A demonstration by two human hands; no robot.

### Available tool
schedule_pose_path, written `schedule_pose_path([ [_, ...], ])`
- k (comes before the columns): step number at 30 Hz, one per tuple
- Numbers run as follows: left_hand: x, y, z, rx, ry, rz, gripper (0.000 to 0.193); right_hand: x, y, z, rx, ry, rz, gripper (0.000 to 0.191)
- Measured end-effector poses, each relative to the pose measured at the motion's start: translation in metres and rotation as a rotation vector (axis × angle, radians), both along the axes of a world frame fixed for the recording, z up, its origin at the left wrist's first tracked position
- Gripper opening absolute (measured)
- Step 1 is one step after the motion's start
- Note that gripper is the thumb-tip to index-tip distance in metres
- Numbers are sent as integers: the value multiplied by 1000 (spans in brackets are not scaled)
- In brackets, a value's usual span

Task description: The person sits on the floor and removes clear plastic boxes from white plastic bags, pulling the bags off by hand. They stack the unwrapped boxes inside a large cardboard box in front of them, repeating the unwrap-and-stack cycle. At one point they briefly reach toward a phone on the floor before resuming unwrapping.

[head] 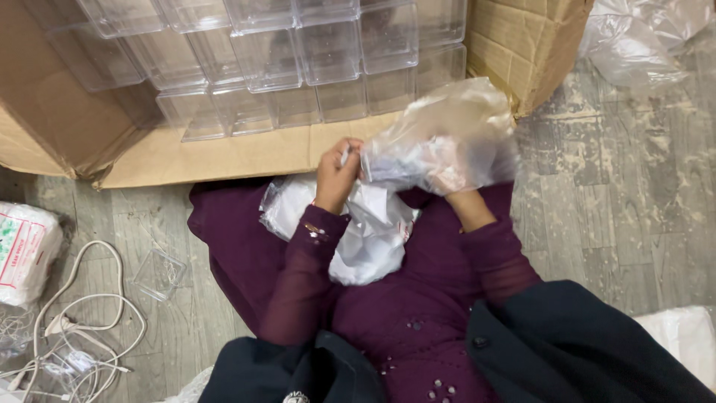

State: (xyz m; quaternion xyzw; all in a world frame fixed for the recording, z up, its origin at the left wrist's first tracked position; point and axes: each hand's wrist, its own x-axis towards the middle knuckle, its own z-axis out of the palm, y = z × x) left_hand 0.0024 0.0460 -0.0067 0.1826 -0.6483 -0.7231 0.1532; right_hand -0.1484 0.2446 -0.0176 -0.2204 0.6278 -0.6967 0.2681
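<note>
My left hand (337,175) pinches the open edge of a clear plastic bag (447,134) in front of me. My right hand (451,179) is inside or behind that bag, gripping it from within, so its fingers are mostly hidden by the crinkled film. Both hands are raised just above my lap, in front of a large cardboard box (224,157). More clear and white plastic bags (365,231) lie piled on my purple-clad lap under my hands.
The cardboard box lies open on its side and holds several clear plastic containers (268,60) in rows. One loose clear container (159,274) sits on the grey floor at left, near white cables (82,328) and a white printed packet (26,250). Crumpled plastic (641,37) lies top right.
</note>
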Motion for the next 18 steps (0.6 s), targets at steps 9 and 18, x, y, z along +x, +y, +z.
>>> schedule_pose_path([
  [9,-20,5,-6,-312,-3,120,16,-23,-10,-18,236,387,-102,38],
  [18,-48,24,45,-587,-109,49,18,-1,23,52,-390,-671,468,48],
])
